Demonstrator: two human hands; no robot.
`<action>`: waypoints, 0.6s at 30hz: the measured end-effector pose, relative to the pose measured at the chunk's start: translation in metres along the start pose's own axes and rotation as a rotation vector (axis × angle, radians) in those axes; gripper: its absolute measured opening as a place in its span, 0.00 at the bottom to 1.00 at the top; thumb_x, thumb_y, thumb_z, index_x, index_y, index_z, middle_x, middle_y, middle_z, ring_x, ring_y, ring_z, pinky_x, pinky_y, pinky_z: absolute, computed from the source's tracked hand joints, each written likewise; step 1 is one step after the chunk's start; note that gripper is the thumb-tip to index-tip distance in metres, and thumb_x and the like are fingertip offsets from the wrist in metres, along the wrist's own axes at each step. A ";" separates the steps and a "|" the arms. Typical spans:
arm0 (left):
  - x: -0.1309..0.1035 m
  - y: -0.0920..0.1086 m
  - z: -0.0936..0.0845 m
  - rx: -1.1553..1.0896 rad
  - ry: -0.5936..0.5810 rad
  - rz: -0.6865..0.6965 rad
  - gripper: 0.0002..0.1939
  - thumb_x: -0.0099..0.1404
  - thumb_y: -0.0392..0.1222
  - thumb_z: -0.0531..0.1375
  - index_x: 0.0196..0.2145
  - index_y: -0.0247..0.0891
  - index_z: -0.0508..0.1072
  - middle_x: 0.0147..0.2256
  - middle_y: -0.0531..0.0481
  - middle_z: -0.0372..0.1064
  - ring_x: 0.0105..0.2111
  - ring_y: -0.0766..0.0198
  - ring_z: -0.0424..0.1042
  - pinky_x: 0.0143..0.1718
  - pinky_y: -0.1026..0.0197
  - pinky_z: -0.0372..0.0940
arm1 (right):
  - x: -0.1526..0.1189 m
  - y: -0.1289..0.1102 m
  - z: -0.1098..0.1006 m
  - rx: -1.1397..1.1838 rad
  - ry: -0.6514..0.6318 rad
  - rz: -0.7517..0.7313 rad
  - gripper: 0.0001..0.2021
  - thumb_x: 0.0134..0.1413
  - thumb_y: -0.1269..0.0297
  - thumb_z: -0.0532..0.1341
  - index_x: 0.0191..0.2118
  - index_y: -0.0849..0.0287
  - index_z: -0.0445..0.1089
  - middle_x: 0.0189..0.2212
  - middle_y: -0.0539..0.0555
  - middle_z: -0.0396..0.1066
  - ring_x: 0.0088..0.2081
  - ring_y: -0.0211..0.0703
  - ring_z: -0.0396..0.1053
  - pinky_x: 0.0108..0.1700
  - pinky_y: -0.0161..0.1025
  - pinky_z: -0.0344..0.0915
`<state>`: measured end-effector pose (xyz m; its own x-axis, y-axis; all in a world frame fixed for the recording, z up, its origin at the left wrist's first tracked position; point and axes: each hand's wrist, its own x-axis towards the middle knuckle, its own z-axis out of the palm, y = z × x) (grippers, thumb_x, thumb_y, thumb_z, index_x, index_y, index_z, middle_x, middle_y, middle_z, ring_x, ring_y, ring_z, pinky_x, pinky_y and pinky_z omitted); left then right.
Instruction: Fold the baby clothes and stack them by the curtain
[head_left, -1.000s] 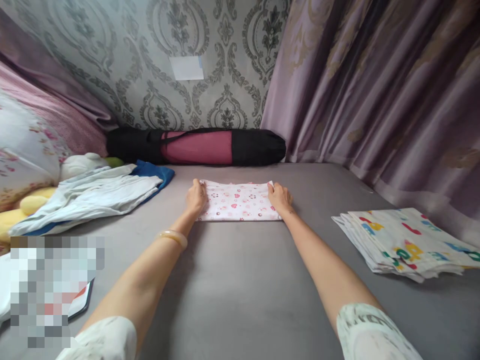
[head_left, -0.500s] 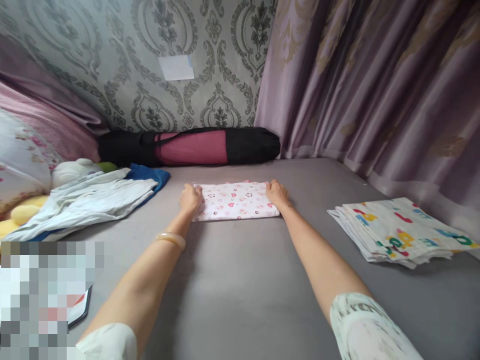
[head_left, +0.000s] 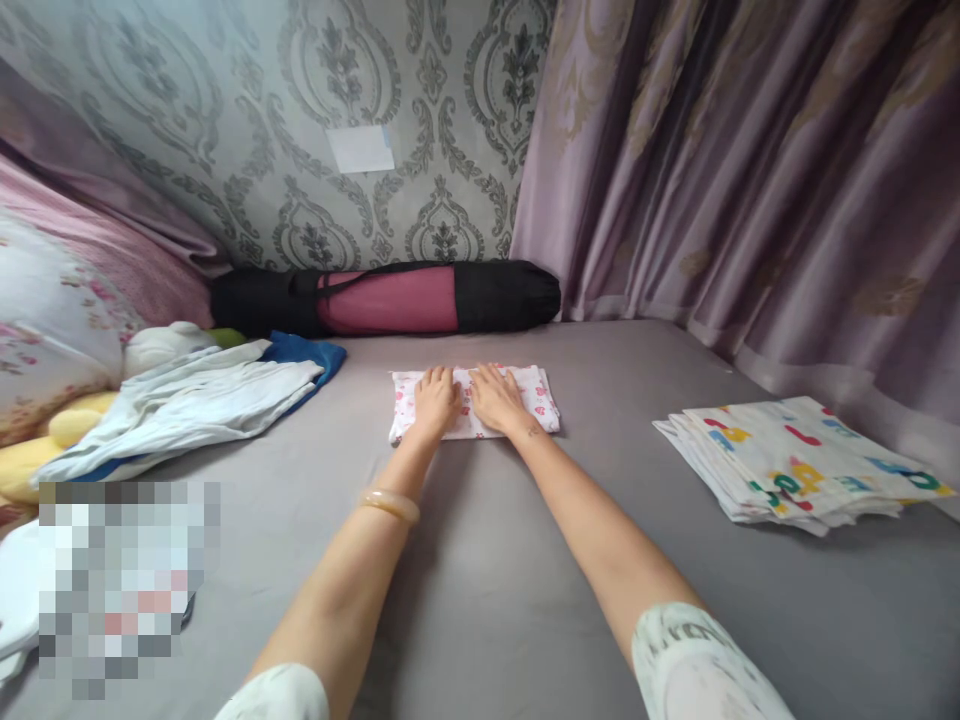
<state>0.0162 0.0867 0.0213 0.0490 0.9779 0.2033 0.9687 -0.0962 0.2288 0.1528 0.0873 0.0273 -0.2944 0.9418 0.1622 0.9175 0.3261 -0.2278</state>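
Note:
A folded white cloth with pink hearts and flowers (head_left: 540, 397) lies on the grey bed sheet (head_left: 480, 560) in the middle. My left hand (head_left: 437, 402) rests flat on its left half, fingers stretched out and pointing away from me. Just to the right, my right hand (head_left: 496, 398) presses flat on the cloth with its fingers spread. The hands are close together and cover the middle of the cloth. Both ends of the cloth show beside them.
A stack of folded cloths with colourful letters (head_left: 810, 460) lies at the right. White and blue clothes (head_left: 217, 395) and soft toys (head_left: 161, 345) are at the left. A black and maroon long bag (head_left: 390, 300) lies along the wall. A blurred patch covers the lower left.
Both hands have let go of the cloth's two ends and moved inward onto its top, their fingers now laid flat. The view has shifted slightly.

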 end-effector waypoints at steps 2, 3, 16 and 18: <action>-0.003 0.006 0.008 0.007 -0.040 0.006 0.23 0.71 0.40 0.44 0.60 0.35 0.62 0.64 0.40 0.56 0.66 0.47 0.49 0.64 0.45 0.48 | -0.002 -0.008 0.010 0.011 -0.051 -0.039 0.25 0.67 0.64 0.42 0.66 0.58 0.56 0.69 0.55 0.49 0.69 0.48 0.42 0.68 0.52 0.36; -0.004 0.007 0.011 0.014 -0.055 0.010 0.23 0.72 0.41 0.43 0.61 0.35 0.61 0.65 0.41 0.55 0.66 0.46 0.48 0.64 0.44 0.47 | -0.003 -0.009 0.014 0.017 -0.068 -0.041 0.26 0.67 0.64 0.42 0.67 0.59 0.54 0.69 0.55 0.48 0.69 0.48 0.41 0.68 0.53 0.35; -0.007 -0.012 0.020 0.055 -0.081 -0.027 0.30 0.72 0.52 0.43 0.65 0.33 0.58 0.67 0.36 0.48 0.68 0.47 0.46 0.65 0.45 0.43 | -0.007 0.002 0.026 -0.001 -0.029 0.021 0.27 0.68 0.59 0.40 0.68 0.58 0.54 0.69 0.54 0.47 0.69 0.50 0.43 0.68 0.53 0.36; -0.008 -0.016 0.019 0.064 -0.062 -0.046 0.32 0.72 0.54 0.43 0.65 0.31 0.57 0.67 0.34 0.49 0.67 0.46 0.47 0.65 0.46 0.43 | -0.007 0.006 0.028 -0.004 -0.018 0.049 0.27 0.68 0.57 0.41 0.68 0.60 0.53 0.69 0.55 0.47 0.69 0.51 0.43 0.68 0.52 0.36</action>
<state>0.0047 0.0836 -0.0022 0.0168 0.9908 0.1340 0.9837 -0.0404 0.1752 0.1531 0.0854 -0.0019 -0.2534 0.9581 0.1338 0.9321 0.2789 -0.2313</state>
